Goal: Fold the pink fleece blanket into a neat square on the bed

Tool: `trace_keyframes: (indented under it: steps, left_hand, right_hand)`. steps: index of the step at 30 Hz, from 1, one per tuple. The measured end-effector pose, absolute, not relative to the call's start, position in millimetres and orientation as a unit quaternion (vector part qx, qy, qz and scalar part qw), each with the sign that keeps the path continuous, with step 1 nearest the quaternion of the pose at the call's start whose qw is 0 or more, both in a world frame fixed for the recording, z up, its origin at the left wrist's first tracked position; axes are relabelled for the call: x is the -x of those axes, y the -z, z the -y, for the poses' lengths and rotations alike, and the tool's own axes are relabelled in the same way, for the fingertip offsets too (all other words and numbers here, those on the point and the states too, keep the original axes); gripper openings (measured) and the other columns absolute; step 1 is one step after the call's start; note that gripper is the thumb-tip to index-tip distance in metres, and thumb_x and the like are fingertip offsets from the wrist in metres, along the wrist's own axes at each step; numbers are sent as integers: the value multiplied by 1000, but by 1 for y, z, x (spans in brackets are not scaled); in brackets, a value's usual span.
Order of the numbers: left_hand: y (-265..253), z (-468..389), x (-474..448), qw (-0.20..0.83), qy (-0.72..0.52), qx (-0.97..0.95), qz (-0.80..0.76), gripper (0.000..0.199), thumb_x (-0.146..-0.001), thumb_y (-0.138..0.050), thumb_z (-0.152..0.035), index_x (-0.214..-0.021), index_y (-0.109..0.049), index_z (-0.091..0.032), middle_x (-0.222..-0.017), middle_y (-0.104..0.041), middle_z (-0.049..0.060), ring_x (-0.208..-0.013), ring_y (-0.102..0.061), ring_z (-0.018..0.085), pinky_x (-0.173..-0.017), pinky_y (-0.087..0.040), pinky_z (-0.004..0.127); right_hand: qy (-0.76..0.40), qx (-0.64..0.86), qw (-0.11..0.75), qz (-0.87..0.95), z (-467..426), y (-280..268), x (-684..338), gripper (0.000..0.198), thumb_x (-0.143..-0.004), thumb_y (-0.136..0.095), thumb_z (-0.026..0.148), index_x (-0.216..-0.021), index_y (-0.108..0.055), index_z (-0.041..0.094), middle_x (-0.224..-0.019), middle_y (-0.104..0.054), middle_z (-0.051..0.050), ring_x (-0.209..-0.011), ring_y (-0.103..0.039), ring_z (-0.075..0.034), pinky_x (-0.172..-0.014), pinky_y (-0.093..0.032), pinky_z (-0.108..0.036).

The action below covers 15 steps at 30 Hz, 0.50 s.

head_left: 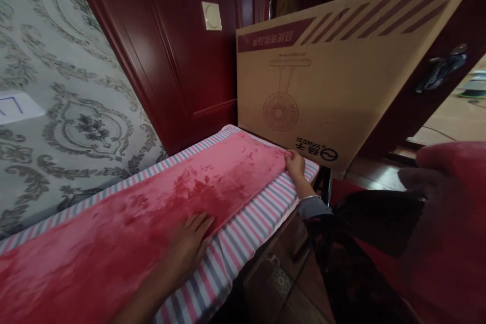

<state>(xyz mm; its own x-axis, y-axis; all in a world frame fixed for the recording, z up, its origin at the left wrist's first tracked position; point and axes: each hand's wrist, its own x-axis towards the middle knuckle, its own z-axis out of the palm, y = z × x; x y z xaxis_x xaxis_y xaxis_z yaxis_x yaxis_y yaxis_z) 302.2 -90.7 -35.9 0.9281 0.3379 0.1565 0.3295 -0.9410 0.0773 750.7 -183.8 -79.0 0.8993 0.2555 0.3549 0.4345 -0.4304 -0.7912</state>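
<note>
A long strip of pink-red plush cloth (212, 167) lies along a narrow padded bench covered in striped fabric (246, 233). My left hand (190, 243) rests on the plush near its front edge, fingers stretched out. At the far end, my right hand (296, 166) pinches the front corner of the plush cloth. Grey, pink and white stripes show on both long sides of the plush. The near end of the cloth runs out of view at the lower left.
A large cardboard box (322, 76) printed with a fan stands against the bench's far end. Behind are a dark red wooden panel (170, 35) with a switch (211, 15) and patterned wallpaper (87, 111). Red fabric (448, 233) fills the right, above a tiled floor (304, 288).
</note>
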Motion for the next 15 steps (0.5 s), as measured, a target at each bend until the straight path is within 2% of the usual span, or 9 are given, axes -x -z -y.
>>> trace_keyframes:
  steps: [3, 6, 8, 15]
  left_hand:
    - [14, 79, -334, 71, -91, -982, -152, 51, -102, -39, -39, -151, -46, -28, -155, -47, 6, -144, -42, 26, -119, -35, 47]
    - [2, 58, -378, 74, -38, -983, -165, 59, -101, -40, -46, -156, -35, -25, -164, -31, 9, -152, -24, 28, -124, -20, 54]
    - [3, 40, -405, 67, -8, -982, -176, 61, -102, -37, -49, -157, -32, -24, -165, -24, 10, -154, -18, 29, -124, -15, 58]
    - [18, -49, -431, -2, 22, -980, -196, 57, -102, -35, -47, -157, -32, -29, -165, -26, 6, -154, -18, 28, -122, -11, 61]
  right_hand:
    - [104, 838, 496, 203, 182, 80, -750, 44, -82, -46, 31, -112, -71, 11, -104, -74, -17, -97, -65, -31, -86, -49, -39]
    - [114, 836, 498, 203, 181, 81, -750, 41, -80, -48, 31, -109, -72, 14, -98, -75, -15, -91, -65, -30, -81, -49, -38]
    - [118, 835, 497, 204, 181, 82, -749, 40, -80, -49, 31, -108, -73, 15, -93, -74, -14, -88, -65, -29, -78, -48, -37]
    - [117, 841, 488, 203, 181, 87, -755, 39, -80, -50, 34, -105, -73, 15, -84, -72, -12, -80, -63, -29, -72, -47, -37]
